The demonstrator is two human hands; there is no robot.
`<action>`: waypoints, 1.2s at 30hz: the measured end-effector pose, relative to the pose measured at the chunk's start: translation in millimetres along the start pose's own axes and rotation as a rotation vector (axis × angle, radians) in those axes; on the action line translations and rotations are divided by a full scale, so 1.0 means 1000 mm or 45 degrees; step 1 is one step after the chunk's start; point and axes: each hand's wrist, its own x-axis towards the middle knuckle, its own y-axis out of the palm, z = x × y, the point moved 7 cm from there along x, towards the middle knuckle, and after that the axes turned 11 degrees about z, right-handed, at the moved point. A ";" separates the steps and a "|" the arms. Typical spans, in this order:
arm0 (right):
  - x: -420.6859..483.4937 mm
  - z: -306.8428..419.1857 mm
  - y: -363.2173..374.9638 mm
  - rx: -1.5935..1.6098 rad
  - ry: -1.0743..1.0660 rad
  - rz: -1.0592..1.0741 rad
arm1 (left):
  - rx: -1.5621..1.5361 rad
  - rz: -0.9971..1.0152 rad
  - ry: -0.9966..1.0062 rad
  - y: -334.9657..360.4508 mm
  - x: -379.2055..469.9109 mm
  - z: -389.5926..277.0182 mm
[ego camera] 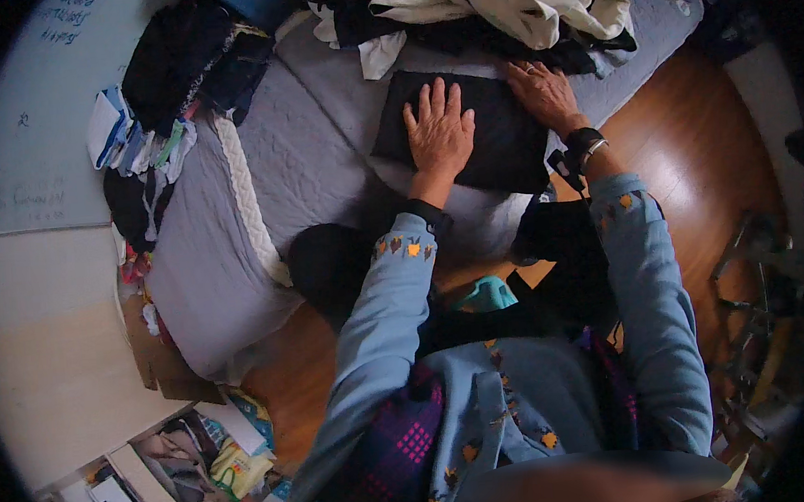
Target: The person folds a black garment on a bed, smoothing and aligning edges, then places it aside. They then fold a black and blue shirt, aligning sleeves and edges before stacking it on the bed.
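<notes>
A black folded cloth [498,129], seemingly a garment, lies flat on the edge of a bed with a grey cover [323,123]. My left hand [440,131] rests palm down on its left half, fingers spread. At the cloth's upper right corner is my right hand [543,94], palm down with fingers stretched forward, touching the edge. Neither hand grips anything that I can see. Just beyond the cloth sits a heap of loose clothes, with a cream garment [531,4] on top of dark ones.
Folded dark clothes [176,64] and a row of folded light cloths [142,140] line the bed's left side. A white braided strip [248,199] crosses the cover. Open drawers [152,478] with cloth stand lower left. Wooden floor [687,133] shows at right, near a metal frame [763,310].
</notes>
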 end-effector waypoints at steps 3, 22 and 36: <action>-0.004 0.003 -0.019 0.075 -0.073 -0.085 | -0.025 -0.002 0.012 0.003 0.000 0.002; -0.097 0.112 0.000 0.178 -0.132 -0.017 | 0.031 0.428 0.075 0.010 0.052 0.067; -0.095 0.108 0.018 0.126 -0.129 0.020 | -0.096 0.165 1.026 -0.038 0.006 -0.054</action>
